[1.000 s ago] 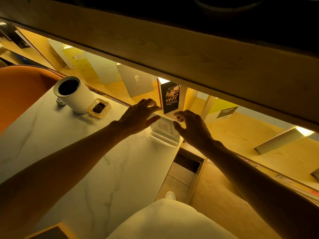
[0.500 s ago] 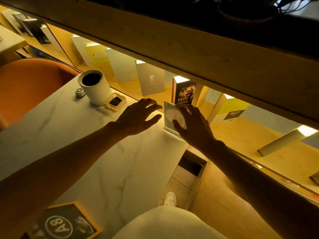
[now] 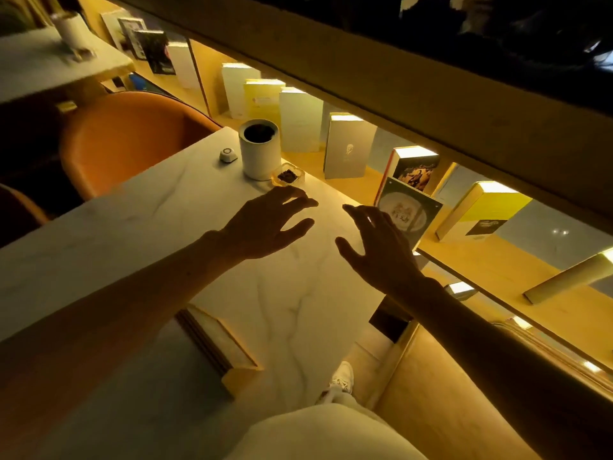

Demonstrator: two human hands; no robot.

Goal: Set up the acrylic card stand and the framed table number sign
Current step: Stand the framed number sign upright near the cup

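Note:
The acrylic card stand [image 3: 407, 212] stands upright at the far right edge of the white marble table [image 3: 149, 224], showing a round printed card. My right hand [image 3: 374, 247] hovers just left of it, fingers spread, holding nothing. My left hand [image 3: 268, 224] floats open over the middle of the table, apart from the stand. The framed table number sign [image 3: 219, 343] lies near the front of the table under my left forearm, its wooden frame edge showing.
A white cylinder cup [image 3: 259, 149], a small white button device [image 3: 228, 156] and a glass dish [image 3: 288, 175] stand at the table's far edge. Books [image 3: 348, 146] line the lit shelf behind. An orange chair [image 3: 132, 137] is at left.
Both hands have let go of the acrylic stand and pulled back toward me, fingers spread. The stand now stands upright on its own. The view has tilted back.

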